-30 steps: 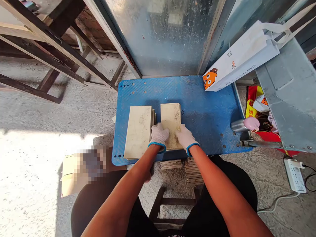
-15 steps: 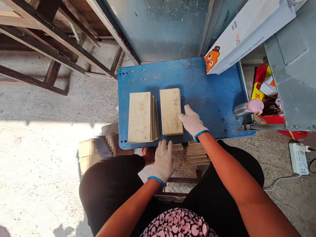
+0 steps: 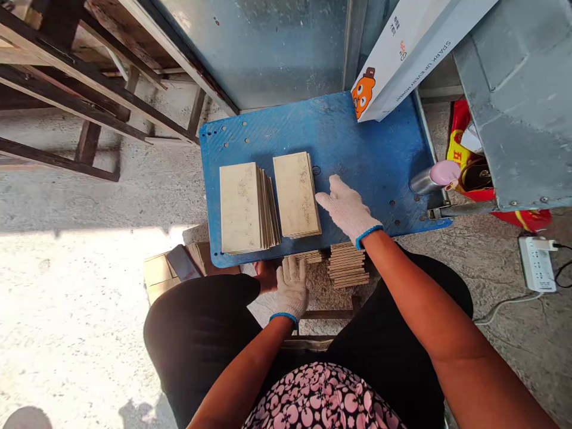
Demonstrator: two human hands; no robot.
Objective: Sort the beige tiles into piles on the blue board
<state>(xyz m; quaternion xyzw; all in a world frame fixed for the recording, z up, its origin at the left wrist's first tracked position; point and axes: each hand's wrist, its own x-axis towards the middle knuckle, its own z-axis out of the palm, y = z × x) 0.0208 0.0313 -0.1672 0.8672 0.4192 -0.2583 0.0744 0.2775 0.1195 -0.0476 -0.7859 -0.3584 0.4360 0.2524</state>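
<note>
Two stacks of thin pale wooden boards lie side by side on a blue bench top [image 3: 357, 155]. The left stack [image 3: 240, 207] is taller, its layers fanned at the right edge; the right stack [image 3: 295, 193] is lower. Both have dark speckled patches on their top boards. My right hand [image 3: 343, 205], in a white knit glove with blue cuff, is open at the right stack's right edge, thumb tip close to it; contact is unclear. My left hand [image 3: 291, 287], gloved alike, is open below the bench's front edge, fingers stretched out and holding nothing.
Under the bench are more stacked boards [image 3: 347, 265]. A white paper bag [image 3: 402, 59] and a pink-lidded metal bottle [image 3: 426, 180] stand at the right. A grey metal panel [image 3: 522, 101], power strip [image 3: 537, 265], wooden frames [image 3: 89, 89] and cardboard [image 3: 159, 277] surround the bench.
The camera view has shifted, moving the bench leftward in the picture. My right thumb has slid from the right stack's top to its edge. My left fingers have straightened; the boards look unmoved.
</note>
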